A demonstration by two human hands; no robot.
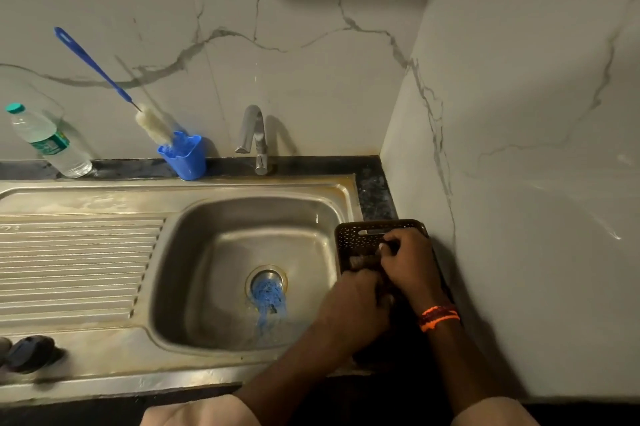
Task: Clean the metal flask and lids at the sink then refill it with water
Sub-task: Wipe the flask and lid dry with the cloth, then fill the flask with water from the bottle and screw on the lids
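Stainless steel forms the sink (242,214) and its ribbed drainboard (79,263). A dark lid (31,353) lies at the drainboard's near left corner. A plastic water bottle (48,141) leans at the wall on the tabletop (374,190). A blue holder (185,155) carries a bottle brush (104,76). The faucet (254,135) stands behind the basin; a blue scrubber (268,294) covers the drain. Right of the basin, the left hand (353,308) and right hand (408,266) reach into a dark perforated basket (360,235). Both grips have curled fingers; what they grasp cannot be determined. The flask is not visible.
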